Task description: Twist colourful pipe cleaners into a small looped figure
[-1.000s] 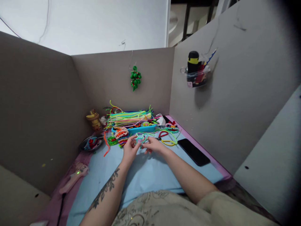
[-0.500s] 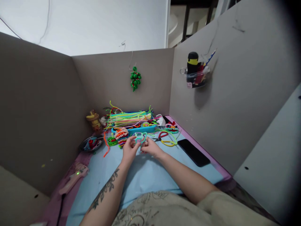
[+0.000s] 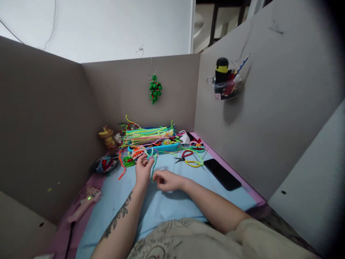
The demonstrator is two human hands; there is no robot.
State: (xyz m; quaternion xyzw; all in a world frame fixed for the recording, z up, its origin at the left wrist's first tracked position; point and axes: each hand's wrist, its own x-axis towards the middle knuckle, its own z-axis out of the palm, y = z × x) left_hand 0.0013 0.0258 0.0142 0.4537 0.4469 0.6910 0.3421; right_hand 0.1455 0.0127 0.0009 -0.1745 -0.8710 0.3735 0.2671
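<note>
My left hand (image 3: 143, 168) pinches a small bent pipe-cleaner shape (image 3: 151, 154) in mint green and purple, above the middle of the blue mat. From it a teal strand (image 3: 154, 166) hangs down toward my right hand (image 3: 167, 180). My right hand is curled, its thumb and forefinger pressed together at the strand's lower end. Just behind my left hand lie an orange-and-pink braided piece (image 3: 138, 151) and a green curled piece (image 3: 128, 161). Scissors (image 3: 185, 158) with red and yellow handles lie farther right.
A blue tray (image 3: 168, 147) heaped with pipe cleaners (image 3: 149, 136) stands at the back. To the left are a dark bowl (image 3: 94, 167), a pink glue gun (image 3: 87, 205) and a brown cup (image 3: 107, 138). A phone (image 3: 222, 174) lies right. Grey panels enclose the table.
My right hand has drawn down and toward me, away from my left hand, and the teal strand now stretches between them. My left hand has shifted slightly left with the pipe-cleaner shape.
</note>
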